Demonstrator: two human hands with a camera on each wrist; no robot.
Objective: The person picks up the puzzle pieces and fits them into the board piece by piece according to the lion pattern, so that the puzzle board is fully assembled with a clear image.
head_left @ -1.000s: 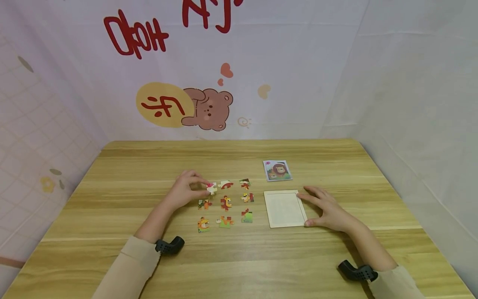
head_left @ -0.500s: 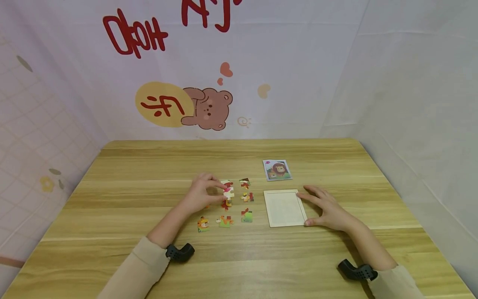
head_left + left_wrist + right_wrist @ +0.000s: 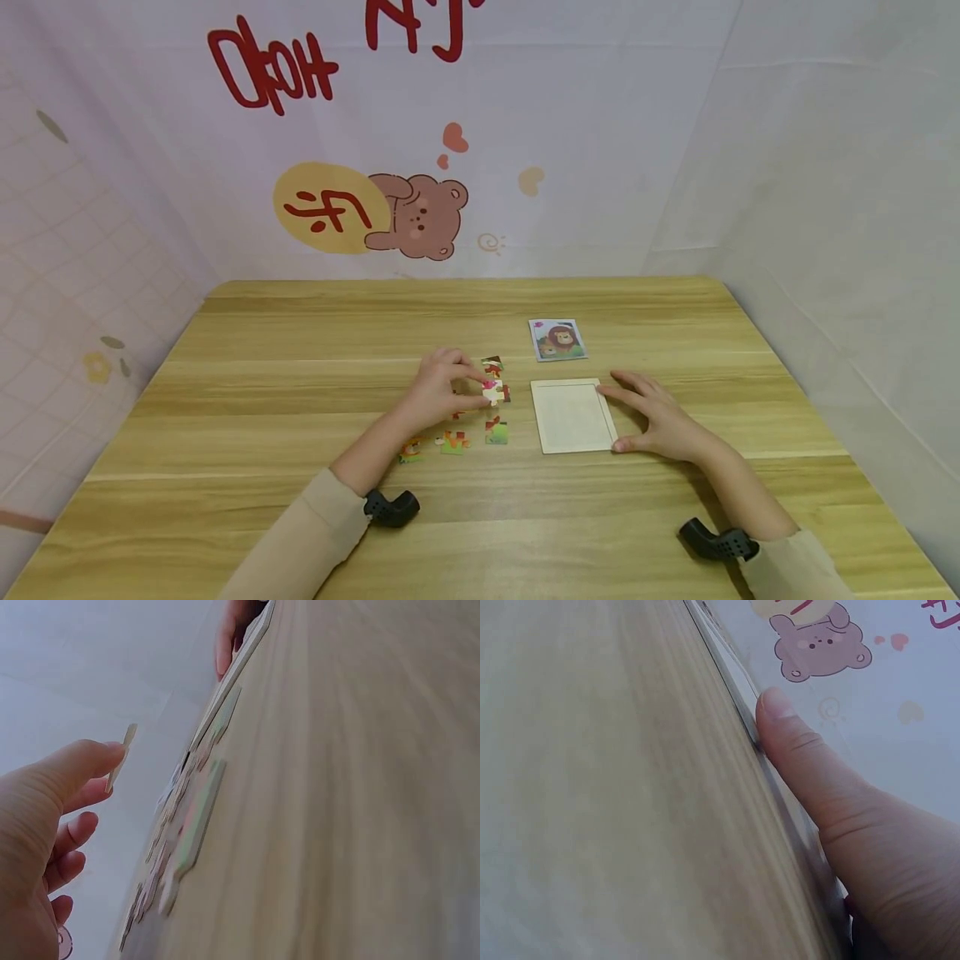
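Observation:
Between thumb and index finger, my left hand (image 3: 442, 387) pinches a white and pink jigsaw piece (image 3: 492, 392). The left wrist view shows this piece (image 3: 130, 736) edge-on, raised above the tabletop. Below and around that hand lie several other jigsaw pieces, among them a green and red one (image 3: 496, 431) and an orange and green one (image 3: 453, 442); some are partly hidden by the hand. My right hand (image 3: 660, 427) rests at the right edge of a pale square puzzle tray (image 3: 573, 421), thumb at its near corner and fingertips by the far corner. The right thumb (image 3: 802, 754) touches the tray's edge.
A small picture card (image 3: 557, 340) with a lion lies behind the tray. The wooden table (image 3: 525, 525) ends at a printed cloth backdrop (image 3: 600, 150). Each forearm wears a black wrist camera.
My left hand has carried the white and pink piece rightward across the other pieces, toward the tray. My right hand and the tray have stayed in place.

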